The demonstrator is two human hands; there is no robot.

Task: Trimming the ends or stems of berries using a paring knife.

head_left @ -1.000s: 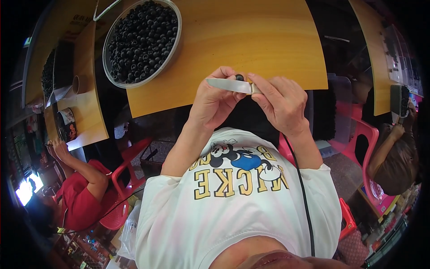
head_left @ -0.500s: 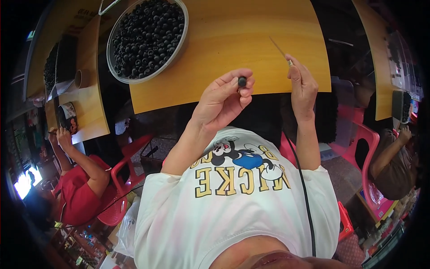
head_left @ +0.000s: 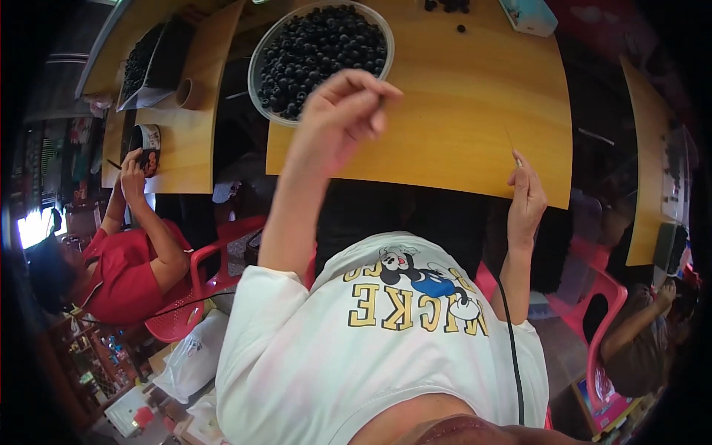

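My left hand (head_left: pixel 345 119) is raised over the near edge of the table, in front of a round translucent tub (head_left: pixel 391 46) full of small black round pieces (head_left: pixel 326 48), some showing holes. Its thumb and fingers are pinched together, slightly smeared by motion. Between the fingertips shows a dark bit of a small black piece (head_left: pixel 381 101), mostly hidden. Off to the right, at the table's near edge, my right hand (head_left: pixel 528 196) is closed round a thin pointed tool (head_left: pixel 509 138), tip pointing away from me.
At the table's far side lie several loose black pieces (head_left: pixel 449 6), a single one (head_left: pixel 461 29) and a light-blue box (head_left: pixel 530 16). A person in red (head_left: pixel 133 274) works at the left table, beside a dark cup (head_left: pixel 148 148). Another person (head_left: pixel 630 334) sits at right.
My left hand has swung forward and left, toward the tub, with the black piece mostly out of sight now. The view has shifted, bringing the table's far side into sight.
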